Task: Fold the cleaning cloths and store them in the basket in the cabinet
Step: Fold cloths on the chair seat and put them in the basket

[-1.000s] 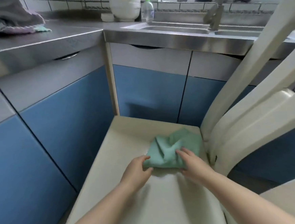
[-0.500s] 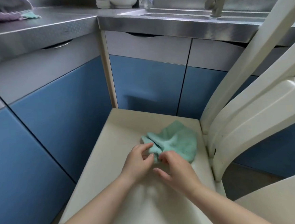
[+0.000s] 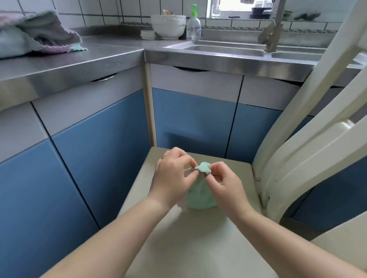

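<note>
**Soft green cloth lifted by one corner over the chair seat**

The stainless-steel kitchen counter (image 3: 67,66) runs along the far side and turns a corner, with closed blue-and-grey cabinet doors (image 3: 105,158) beneath it. No basket shows, and I cannot tell which door hides it. At the right stands a cream plastic chair; its flat seat (image 3: 186,248) fills the near middle and serves as the folding surface.

On the far left of the counter lies a heap of grey and pink cleaning cloths (image 3: 23,39), apparently waiting their turn. They look light and limp, slumped with no shape of their own.

Over the seat hangs a small mint-green microfibre cloth (image 3: 199,195), bunched and drooping from its top corner, its lower edge near or touching the seat; which, I cannot tell. It sags like thin, soft fabric: almost weightless, unbreakable, grippy rather than slippery, but unable to hold a crease unless pressed flat.

The left hand (image 3: 173,179) pinches the top corner with fingertips curled. The right hand (image 3: 223,185) pinches the same bunched corner just beside it.

The best hold is probably two adjacent corners, spread apart so the cloth hangs open, then laid flat on the seat.
</note>
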Demonstrator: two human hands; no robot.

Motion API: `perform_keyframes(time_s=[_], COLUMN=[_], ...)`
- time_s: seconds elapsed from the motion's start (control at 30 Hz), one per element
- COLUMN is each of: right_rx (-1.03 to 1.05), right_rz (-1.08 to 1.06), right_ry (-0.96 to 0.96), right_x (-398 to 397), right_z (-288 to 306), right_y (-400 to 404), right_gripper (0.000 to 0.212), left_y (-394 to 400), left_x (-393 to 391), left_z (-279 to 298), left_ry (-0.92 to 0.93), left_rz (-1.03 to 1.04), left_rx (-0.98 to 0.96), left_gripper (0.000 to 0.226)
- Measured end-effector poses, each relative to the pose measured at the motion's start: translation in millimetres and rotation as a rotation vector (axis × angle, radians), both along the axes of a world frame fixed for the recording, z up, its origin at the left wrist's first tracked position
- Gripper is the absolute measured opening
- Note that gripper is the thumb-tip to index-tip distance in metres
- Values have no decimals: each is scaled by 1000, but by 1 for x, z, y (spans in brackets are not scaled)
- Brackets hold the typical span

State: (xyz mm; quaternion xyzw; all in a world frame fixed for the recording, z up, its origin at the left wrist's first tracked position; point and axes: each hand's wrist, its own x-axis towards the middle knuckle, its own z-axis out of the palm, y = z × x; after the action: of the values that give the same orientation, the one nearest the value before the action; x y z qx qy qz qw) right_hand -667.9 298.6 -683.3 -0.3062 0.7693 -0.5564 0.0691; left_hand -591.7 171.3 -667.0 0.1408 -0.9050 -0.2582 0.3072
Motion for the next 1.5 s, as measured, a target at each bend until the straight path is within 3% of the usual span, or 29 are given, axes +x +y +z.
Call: perform_keyframes(time_s=[0.23,0.33,0.43,0.5,0.73,0.97,1.13,1.27,1.43,1.5], right_rx=[-76,-21,81,196,607,737,464,388,276,330], right_rz=[80,251,277,239,104,-14,-230,-262,-170,-111], right_ry=[-168,-220,-137,-54,511,775,752,723,386,370], right_x=[6,20,24,19,-16,-57,-77,-85,-65,-54], right_z=[59,71,72,75,105,131,158,154,108,78], right_y=[-7,-9,-12,-9,-1,-3,-5,6,23,34], right_gripper=[3,21,46,50,17,15,17,14,12,13], left_y=[-14,-12,-16,-25,-60,-102,-122,-122,-94,-87], left_x=[18,20,26,34,53,48,33,31,52,66], left_z=[39,54,67,75,97,107,139,148,88,53], left_ry=[-48,-14,-18,-14,-226,-326,-187,26,-15,-61], left_rz=[-56,-40,-36,-28,-40,140,243,199,145,131], left_rx=[126,163,137,92,-388,-447,-419,-348,-34,36], left_gripper=[7,21,12,3,16,23,22,14,19,19])
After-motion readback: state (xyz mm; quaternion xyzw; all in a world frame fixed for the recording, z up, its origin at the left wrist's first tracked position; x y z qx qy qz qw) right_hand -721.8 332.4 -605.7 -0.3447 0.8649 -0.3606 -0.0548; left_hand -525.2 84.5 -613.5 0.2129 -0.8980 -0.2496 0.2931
